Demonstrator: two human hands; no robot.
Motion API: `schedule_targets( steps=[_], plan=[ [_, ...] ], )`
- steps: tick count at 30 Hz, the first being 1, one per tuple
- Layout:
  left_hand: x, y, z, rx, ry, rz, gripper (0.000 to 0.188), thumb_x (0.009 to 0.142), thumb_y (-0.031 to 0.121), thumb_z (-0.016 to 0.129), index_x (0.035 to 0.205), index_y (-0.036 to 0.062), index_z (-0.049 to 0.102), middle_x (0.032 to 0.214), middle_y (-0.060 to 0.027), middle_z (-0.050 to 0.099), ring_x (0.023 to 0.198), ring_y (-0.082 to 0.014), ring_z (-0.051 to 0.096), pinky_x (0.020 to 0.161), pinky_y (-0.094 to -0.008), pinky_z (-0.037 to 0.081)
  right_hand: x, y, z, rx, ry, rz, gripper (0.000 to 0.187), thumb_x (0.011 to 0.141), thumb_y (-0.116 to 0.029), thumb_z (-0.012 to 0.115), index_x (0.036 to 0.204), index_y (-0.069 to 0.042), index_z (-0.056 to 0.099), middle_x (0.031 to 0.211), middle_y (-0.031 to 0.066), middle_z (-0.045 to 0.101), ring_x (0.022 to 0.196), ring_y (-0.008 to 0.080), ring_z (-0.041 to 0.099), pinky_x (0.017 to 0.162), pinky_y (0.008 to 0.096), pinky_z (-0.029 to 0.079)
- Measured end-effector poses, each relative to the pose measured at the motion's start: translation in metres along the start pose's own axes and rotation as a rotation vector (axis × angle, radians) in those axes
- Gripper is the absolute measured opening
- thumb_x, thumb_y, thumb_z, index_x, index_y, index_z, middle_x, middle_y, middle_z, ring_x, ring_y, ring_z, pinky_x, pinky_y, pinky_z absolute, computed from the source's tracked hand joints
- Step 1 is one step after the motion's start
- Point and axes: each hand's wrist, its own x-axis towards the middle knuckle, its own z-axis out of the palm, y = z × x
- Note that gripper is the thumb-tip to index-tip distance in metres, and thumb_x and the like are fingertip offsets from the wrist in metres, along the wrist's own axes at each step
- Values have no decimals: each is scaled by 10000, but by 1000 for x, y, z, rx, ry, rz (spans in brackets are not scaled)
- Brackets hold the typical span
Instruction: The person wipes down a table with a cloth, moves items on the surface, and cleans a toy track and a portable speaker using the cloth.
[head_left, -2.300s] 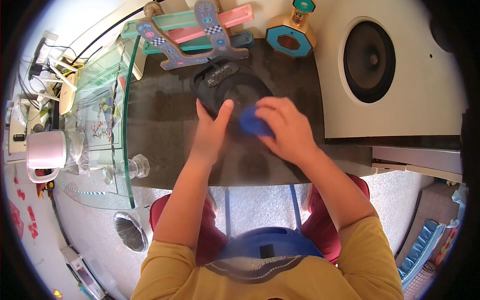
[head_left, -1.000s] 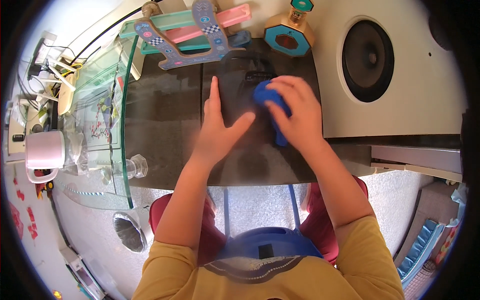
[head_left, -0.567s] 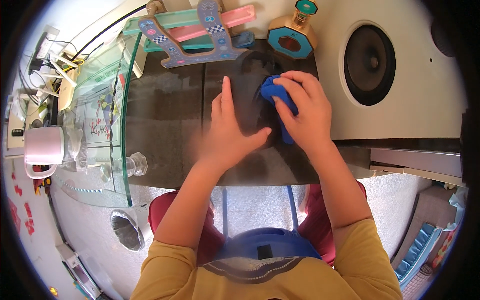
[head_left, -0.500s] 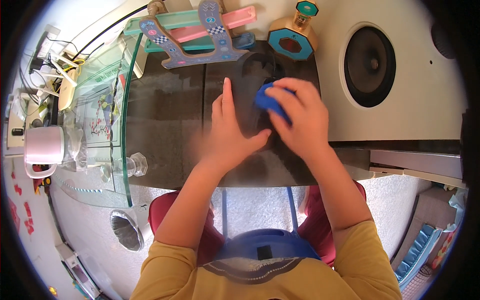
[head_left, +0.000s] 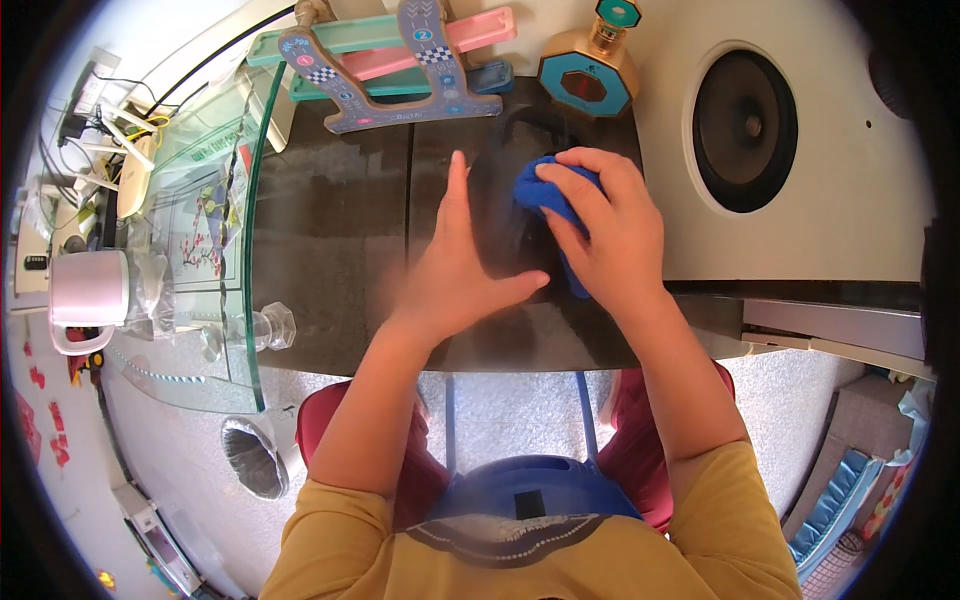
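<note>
My right hand [head_left: 615,220] is closed on a bunched blue cloth [head_left: 540,190], with part of the cloth hanging below the fingers. Between my hands is a dark, rounded, glossy shape [head_left: 490,215]; it blends with the dark tabletop [head_left: 330,230], so I cannot make out its kind. My left hand [head_left: 450,265] lies beside that shape's left side. Its fingers are stretched forward and its thumb points right, well apart from them. Whether the left hand touches the dark shape is unclear.
A toy ramp [head_left: 430,75] and a gold-and-teal bottle [head_left: 588,80] stand at the back. On the right is a white speaker [head_left: 660,200]. A glass shelf [head_left: 250,300] with a pink mug [head_left: 90,285] lies left, a blue stool [head_left: 530,480] below.
My right hand and the blue cloth have shifted slightly right, and more cloth now shows hanging under the fingers. The left hand has barely moved, its thumb a little further right.
</note>
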Motion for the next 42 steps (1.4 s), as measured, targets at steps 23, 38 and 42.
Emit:
schedule_targets(
  steps=[23, 38, 42],
  plan=[
    [1, 13, 25, 340, 46, 217, 1270, 620, 235, 957, 1633, 1, 228, 1645, -214, 349, 1356, -440, 473, 1130, -485, 433, 0, -22, -35, -207, -96, 79, 400, 656, -107, 803, 1040, -160, 708, 1143, 38, 620, 1009, 287, 621, 730, 400, 577],
    [-2, -1, 24, 290, 68, 253, 1297, 646, 311, 964, 1647, 16, 193, 1657, -211, 317, 1377, -433, 449, 1153, -482, 411, -16, -31, -25, -40, -202, -41, 428, 688, -86, 796, 1097, -182, 712, 1180, 43, 631, 1021, 300, 631, 768, 404, 578],
    [-2, 10, 17, 222, 15, 127, 1198, 694, 229, 908, 1651, 31, 215, 1652, -242, 320, 1499, -406, 365, 1238, -456, 316, -9, -1, -20, -37, -14, 111, 517, 671, -25, 802, 1159, -163, 704, 1190, 68, 619, 1064, 318, 637, 840, 413, 568]
  ],
)
